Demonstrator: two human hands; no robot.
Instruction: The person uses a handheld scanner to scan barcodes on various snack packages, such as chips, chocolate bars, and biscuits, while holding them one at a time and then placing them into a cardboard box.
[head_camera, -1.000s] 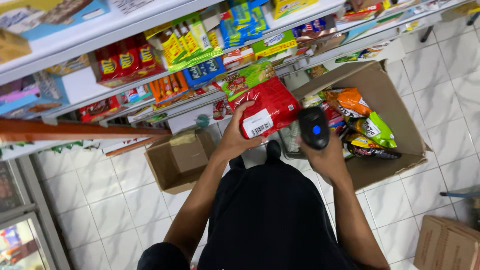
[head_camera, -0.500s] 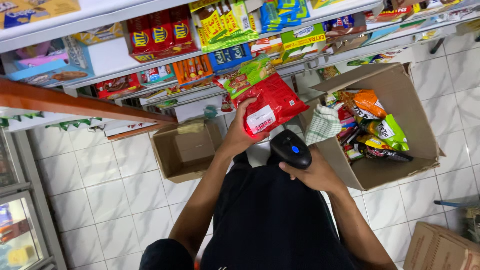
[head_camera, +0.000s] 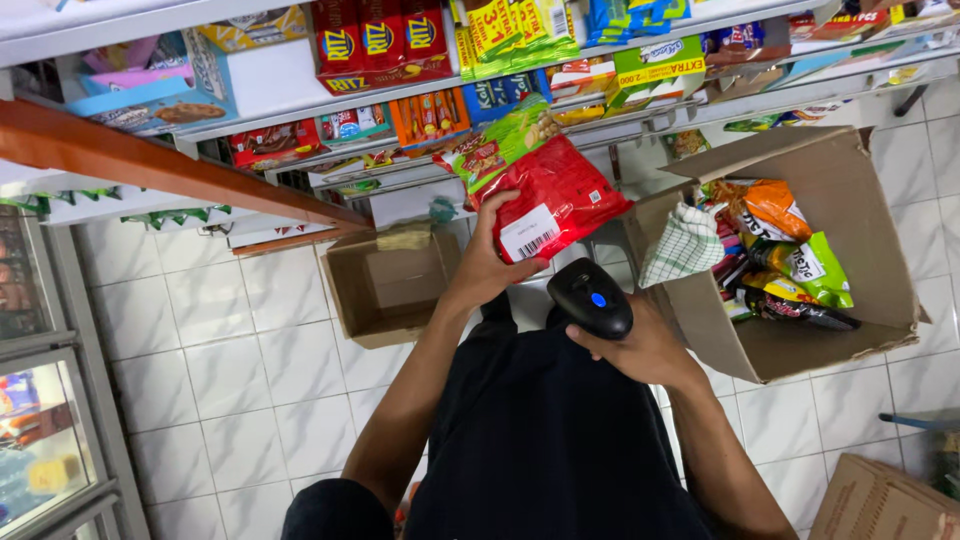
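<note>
Tiled floor (head_camera: 250, 370); two open boxes (head_camera: 385, 285)

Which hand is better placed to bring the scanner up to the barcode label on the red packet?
Right, probably. The right hand already grips the black scanner just below the red packet's white barcode label. The left hand is occupied holding the packet.

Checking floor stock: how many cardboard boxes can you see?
3. A small open box on the floor under the shelves, a large open box of snack packets at right, and a closed box at bottom right, partly cut off. Others may lie out of frame.
</note>
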